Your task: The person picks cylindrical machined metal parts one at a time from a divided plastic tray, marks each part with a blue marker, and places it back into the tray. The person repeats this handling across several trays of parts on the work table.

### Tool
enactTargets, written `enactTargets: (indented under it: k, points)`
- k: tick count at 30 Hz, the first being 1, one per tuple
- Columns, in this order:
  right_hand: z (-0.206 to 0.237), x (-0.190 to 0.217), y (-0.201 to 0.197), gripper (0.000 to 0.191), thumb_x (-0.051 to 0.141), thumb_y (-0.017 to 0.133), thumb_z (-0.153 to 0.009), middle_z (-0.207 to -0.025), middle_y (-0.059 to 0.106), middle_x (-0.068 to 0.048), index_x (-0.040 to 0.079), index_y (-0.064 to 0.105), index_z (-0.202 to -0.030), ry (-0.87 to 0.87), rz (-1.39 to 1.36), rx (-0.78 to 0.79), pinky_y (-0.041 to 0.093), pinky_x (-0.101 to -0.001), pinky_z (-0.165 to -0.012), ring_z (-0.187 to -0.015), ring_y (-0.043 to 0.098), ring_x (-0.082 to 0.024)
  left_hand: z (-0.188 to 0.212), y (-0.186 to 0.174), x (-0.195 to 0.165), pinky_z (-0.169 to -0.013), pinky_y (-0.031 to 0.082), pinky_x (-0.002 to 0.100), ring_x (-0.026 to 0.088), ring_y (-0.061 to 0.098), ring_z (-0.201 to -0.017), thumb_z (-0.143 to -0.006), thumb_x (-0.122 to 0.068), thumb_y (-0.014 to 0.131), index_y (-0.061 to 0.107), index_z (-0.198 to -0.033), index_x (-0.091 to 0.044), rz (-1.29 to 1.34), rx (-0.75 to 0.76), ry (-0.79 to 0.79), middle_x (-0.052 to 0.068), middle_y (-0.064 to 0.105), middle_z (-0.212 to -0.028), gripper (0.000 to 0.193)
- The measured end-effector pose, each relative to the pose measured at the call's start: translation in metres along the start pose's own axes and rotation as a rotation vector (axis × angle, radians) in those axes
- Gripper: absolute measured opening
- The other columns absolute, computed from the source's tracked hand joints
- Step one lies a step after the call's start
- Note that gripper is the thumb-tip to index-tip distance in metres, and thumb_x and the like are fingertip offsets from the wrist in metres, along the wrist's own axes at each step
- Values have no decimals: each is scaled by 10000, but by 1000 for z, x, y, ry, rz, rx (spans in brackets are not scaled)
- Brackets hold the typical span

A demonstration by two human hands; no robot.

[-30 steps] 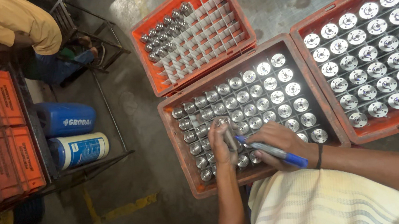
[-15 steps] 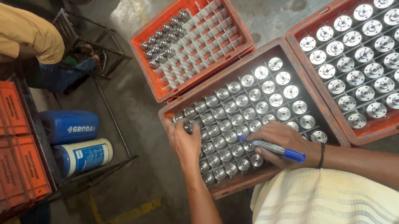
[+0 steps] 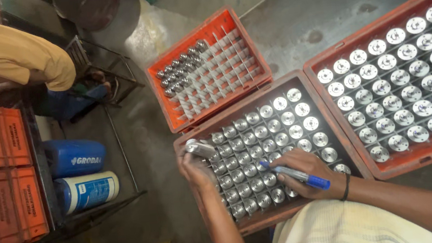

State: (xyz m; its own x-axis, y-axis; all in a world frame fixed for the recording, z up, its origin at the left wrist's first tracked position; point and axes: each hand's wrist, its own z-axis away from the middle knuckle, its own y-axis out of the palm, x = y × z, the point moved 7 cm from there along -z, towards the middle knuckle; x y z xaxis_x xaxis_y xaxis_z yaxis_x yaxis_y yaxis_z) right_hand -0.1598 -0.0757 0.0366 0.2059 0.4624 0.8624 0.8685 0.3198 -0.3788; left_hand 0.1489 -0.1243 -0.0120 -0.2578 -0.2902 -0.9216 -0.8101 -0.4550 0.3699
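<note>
Metal part: small silver cylinder, shiny, lying tilted on its side, lifted above the left edge of the brown tray, approx. at its far-left corner. Blue pen: cap on, lying diagonal over the near-right rows of parts, tip pointing far-left.

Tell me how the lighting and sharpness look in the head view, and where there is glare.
Head view: mostly sharp; bright glare on the round metal parts in the right crate; the left hand lifting one metal part looks slightly soft; the right hand with its blue pen is evenly lit; the left edge is dimmer.
</note>
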Motion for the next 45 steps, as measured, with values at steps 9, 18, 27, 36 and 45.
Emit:
enactTargets:
  k: [9,18,27,36,45]
  points:
    - [2,-4,-4,270,105,711,-853,-864,695,-102,58,684,-1117,14,9,-50,515,-391,-701,-781,666,-283,61,74,32,-837,522,469,390,645,-976,-732,-134,847,589,-1084,-20,-1196,264,60,209,654,-1040,451]
    - [5,2,-19,242,104,730,-839,-860,708,-85,66,690,-1075,-31,23,-140,509,-349,-656,-732,662,-234,58,44,61,-723,591,377,239,739,-832,-847,-282,708,643,-1192,-57,-729,191,-428,130,748,-932,417]
    - [0,24,4,300,87,742,-806,-800,646,-81,33,688,-1096,-281,81,22,467,-388,-666,-698,594,-247,114,32,91,-636,537,312,150,658,-721,-1076,-399,481,613,-1158,-29,42,76,-723,64,684,-902,401]
    - [9,18,8,277,84,702,-845,-824,643,-60,49,649,-1114,-233,-11,20,478,-366,-694,-728,601,-216,117,45,78,-504,542,307,142,619,-580,-1020,-364,540,590,-1230,-3,23,129,-660,58,652,-794,420]
    - [12,13,21,239,111,681,-855,-806,669,-64,59,672,-1088,-228,-43,117,499,-382,-696,-700,621,-202,106,41,74,-511,558,358,234,678,-616,-940,-278,501,493,-1317,-59,71,146,-710,135,703,-780,436]
